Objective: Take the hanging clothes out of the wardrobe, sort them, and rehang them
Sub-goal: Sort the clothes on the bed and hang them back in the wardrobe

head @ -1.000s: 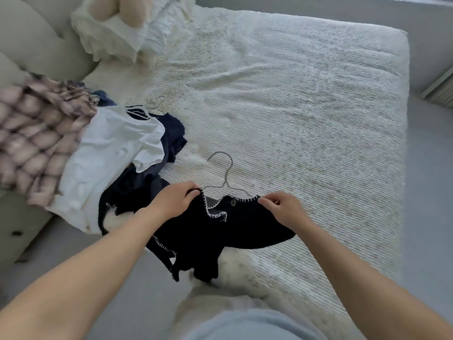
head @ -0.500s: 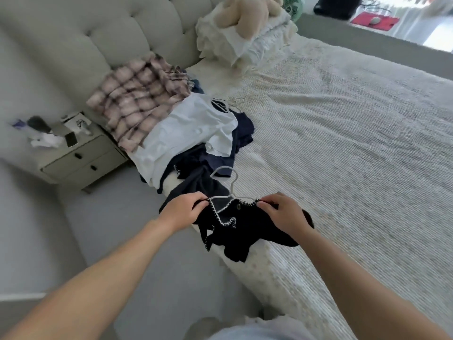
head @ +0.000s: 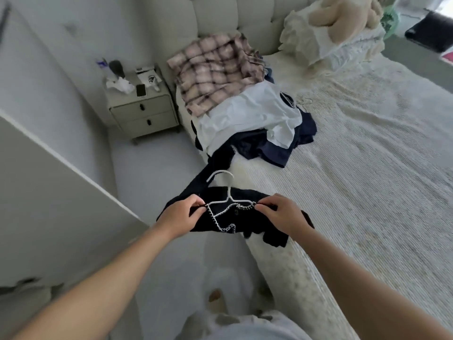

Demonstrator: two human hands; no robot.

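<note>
At the frame's center, the left hand (head: 180, 217) and right hand (head: 282, 214) each pinched a shoulder of a black top (head: 247, 222) on a white hanger (head: 226, 190), held over the bed (head: 367, 180) edge. Toward twelve o'clock lay piled clothes (head: 245, 106); at ten o'clock stood a nightstand (head: 144, 114).

Pale bed (head: 367, 168) with tufted headboard (head: 220, 18), two-drawer nightstand (head: 144, 114) beside it, grey floor (head: 157, 173), white wall (head: 49, 57), soft daylight
</note>
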